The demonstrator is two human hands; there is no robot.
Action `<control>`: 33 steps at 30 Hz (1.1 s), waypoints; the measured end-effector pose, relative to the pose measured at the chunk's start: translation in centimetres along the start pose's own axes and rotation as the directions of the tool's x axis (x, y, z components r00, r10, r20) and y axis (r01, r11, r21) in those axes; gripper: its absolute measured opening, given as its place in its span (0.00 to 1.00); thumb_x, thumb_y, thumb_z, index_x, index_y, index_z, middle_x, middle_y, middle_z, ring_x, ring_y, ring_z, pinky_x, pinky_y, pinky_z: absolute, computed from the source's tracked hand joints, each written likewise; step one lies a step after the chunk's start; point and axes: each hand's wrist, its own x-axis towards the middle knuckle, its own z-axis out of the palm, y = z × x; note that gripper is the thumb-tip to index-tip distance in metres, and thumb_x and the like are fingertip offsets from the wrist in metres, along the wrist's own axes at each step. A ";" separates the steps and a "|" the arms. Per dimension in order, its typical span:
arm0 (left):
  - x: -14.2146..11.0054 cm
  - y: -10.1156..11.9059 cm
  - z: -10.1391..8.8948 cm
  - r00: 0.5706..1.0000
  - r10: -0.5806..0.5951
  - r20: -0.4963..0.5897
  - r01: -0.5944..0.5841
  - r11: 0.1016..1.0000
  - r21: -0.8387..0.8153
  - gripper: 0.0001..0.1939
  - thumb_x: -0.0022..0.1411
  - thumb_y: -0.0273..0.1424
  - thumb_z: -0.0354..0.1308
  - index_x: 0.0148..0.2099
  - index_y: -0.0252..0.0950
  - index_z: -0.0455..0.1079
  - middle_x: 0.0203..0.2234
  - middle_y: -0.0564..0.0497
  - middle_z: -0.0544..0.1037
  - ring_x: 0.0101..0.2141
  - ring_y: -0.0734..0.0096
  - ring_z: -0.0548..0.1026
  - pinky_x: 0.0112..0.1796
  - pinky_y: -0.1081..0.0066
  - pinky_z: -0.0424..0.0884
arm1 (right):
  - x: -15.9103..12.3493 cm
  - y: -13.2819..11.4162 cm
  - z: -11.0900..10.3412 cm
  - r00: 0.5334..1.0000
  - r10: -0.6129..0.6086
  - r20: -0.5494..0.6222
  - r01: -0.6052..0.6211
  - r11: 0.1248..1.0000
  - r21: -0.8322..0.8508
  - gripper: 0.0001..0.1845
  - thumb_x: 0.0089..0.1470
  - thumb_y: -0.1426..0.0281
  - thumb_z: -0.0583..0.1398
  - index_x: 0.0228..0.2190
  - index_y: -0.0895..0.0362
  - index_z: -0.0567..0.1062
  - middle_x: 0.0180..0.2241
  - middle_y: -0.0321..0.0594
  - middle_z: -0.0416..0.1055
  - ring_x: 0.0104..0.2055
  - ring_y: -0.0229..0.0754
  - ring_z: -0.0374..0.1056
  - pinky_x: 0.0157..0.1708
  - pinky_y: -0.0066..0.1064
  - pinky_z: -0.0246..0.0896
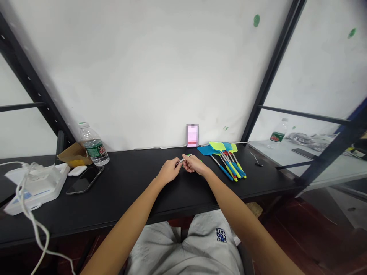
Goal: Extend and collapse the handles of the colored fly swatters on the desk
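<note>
Above the middle of the black table, my left hand (168, 170) is closed around one end of a thin silvery rod (181, 161). My right hand (195, 164) pinches the same rod near its other end, fingers curled beneath. Small bits of green show at the edges of my right hand; what they belong to is mostly hidden. Just right of my hands lies a pile of fly swatters (219, 147) with blue, yellow-green and red parts and silvery shafts.
A phone with a pink screen (192, 136) leans on the wall. At left are a water bottle (94, 147), a dark phone (85, 180), a white case (77, 170), an open cardboard box (75, 154) and a power strip (37, 187) with white cables. Black metal posts frame both sides.
</note>
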 end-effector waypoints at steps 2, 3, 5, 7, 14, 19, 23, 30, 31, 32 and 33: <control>0.1 0.0 0.1 1.000 0.006 -0.009 -0.006 1.000 -0.019 0.12 0.67 0.36 0.48 0.33 0.38 0.67 0.24 0.53 0.72 0.25 0.72 0.68 0.29 0.72 0.57 | 0.1 0.0 0.0 1.000 -0.008 -0.006 0.008 1.000 -0.007 0.29 0.54 0.45 0.57 0.19 0.57 0.65 0.15 0.33 0.63 0.12 0.31 0.57 0.10 0.22 0.39; 0.1 -0.1 0.1 1.000 0.009 -0.013 -0.009 1.000 -0.029 0.13 0.67 0.37 0.48 0.33 0.38 0.67 0.24 0.53 0.72 0.25 0.72 0.68 0.29 0.72 0.57 | 0.1 0.0 -0.1 1.000 -0.012 -0.012 0.011 1.000 -0.014 0.29 0.54 0.45 0.57 0.19 0.58 0.65 0.15 0.33 0.63 0.12 0.31 0.57 0.11 0.22 0.39; 0.1 -0.1 0.1 1.000 0.009 -0.019 -0.009 0.999 -0.040 0.14 0.67 0.37 0.48 0.32 0.37 0.68 0.23 0.53 0.72 0.25 0.72 0.68 0.29 0.72 0.57 | 0.2 0.0 -0.1 0.999 -0.008 -0.050 0.007 1.000 -0.024 0.29 0.54 0.45 0.57 0.19 0.58 0.65 0.14 0.34 0.63 0.12 0.31 0.57 0.11 0.22 0.39; 0.1 -0.1 0.2 1.000 0.001 -0.025 -0.002 0.999 -0.045 0.14 0.67 0.38 0.47 0.32 0.37 0.68 0.23 0.53 0.72 0.25 0.72 0.67 0.29 0.72 0.57 | 0.3 0.0 -0.2 0.991 -0.006 -0.134 0.005 1.000 -0.008 0.29 0.54 0.45 0.57 0.19 0.57 0.65 0.14 0.33 0.62 0.12 0.31 0.56 0.11 0.22 0.39; 0.1 0.0 0.0 0.998 -0.028 -0.059 0.024 0.997 -0.079 0.13 0.65 0.38 0.51 0.32 0.37 0.68 0.22 0.54 0.73 0.24 0.74 0.67 0.28 0.73 0.57 | 0.2 -0.3 -0.3 0.975 -0.069 -0.210 0.080 0.996 0.044 0.28 0.53 0.46 0.59 0.19 0.56 0.62 0.13 0.31 0.59 0.12 0.29 0.52 0.12 0.22 0.37; 0.0 -0.1 -0.2 0.995 -0.071 -0.070 0.063 0.992 -0.111 0.14 0.63 0.40 0.54 0.29 0.37 0.68 0.21 0.55 0.72 0.24 0.74 0.67 0.28 0.73 0.57 | -0.1 -0.3 0.0 0.985 -0.101 -0.140 0.111 0.992 0.066 0.29 0.52 0.46 0.60 0.19 0.57 0.61 0.14 0.31 0.59 0.13 0.29 0.53 0.12 0.22 0.38; 0.1 -0.2 -0.2 0.991 -0.093 -0.095 0.078 0.986 -0.149 0.15 0.61 0.42 0.55 0.29 0.37 0.68 0.19 0.56 0.70 0.23 0.75 0.66 0.27 0.74 0.58 | -0.3 -0.4 0.2 0.987 -0.116 -0.112 0.123 0.990 0.063 0.28 0.52 0.47 0.60 0.19 0.57 0.61 0.15 0.31 0.59 0.13 0.29 0.53 0.13 0.21 0.38; 0.1 -0.3 -0.5 0.984 -0.155 -0.090 0.136 0.972 -0.192 0.18 0.58 0.46 0.57 0.27 0.36 0.67 0.17 0.57 0.69 0.22 0.76 0.65 0.26 0.74 0.58 | -0.4 -0.3 0.1 0.989 -0.137 -0.057 0.137 0.991 -0.001 0.26 0.53 0.47 0.58 0.22 0.56 0.63 0.18 0.33 0.64 0.15 0.29 0.53 0.14 0.21 0.41; 0.1 -0.3 -0.6 0.984 -0.157 -0.086 0.138 0.972 -0.190 0.19 0.58 0.47 0.57 0.27 0.36 0.67 0.17 0.57 0.69 0.21 0.76 0.65 0.26 0.74 0.58 | -0.3 -0.3 0.1 0.989 -0.141 -0.047 0.141 0.990 -0.005 0.26 0.53 0.47 0.59 0.22 0.56 0.63 0.18 0.33 0.65 0.15 0.29 0.53 0.14 0.22 0.41; 0.2 -0.3 -0.6 0.985 -0.155 -0.081 0.138 0.973 -0.184 0.19 0.58 0.47 0.56 0.27 0.36 0.67 0.17 0.57 0.68 0.21 0.76 0.64 0.25 0.74 0.57 | -0.2 -0.2 0.1 0.989 -0.141 -0.038 0.141 0.990 -0.011 0.25 0.52 0.48 0.59 0.22 0.56 0.63 0.19 0.33 0.65 0.15 0.29 0.53 0.15 0.22 0.41; 0.2 -0.3 -0.6 0.986 -0.148 -0.075 0.133 0.976 -0.173 0.20 0.59 0.48 0.55 0.26 0.36 0.67 0.17 0.57 0.68 0.21 0.76 0.64 0.25 0.74 0.57 | -0.1 -0.1 0.1 0.990 -0.139 -0.032 0.138 0.990 -0.025 0.25 0.53 0.48 0.59 0.22 0.56 0.63 0.19 0.33 0.65 0.15 0.29 0.53 0.15 0.22 0.42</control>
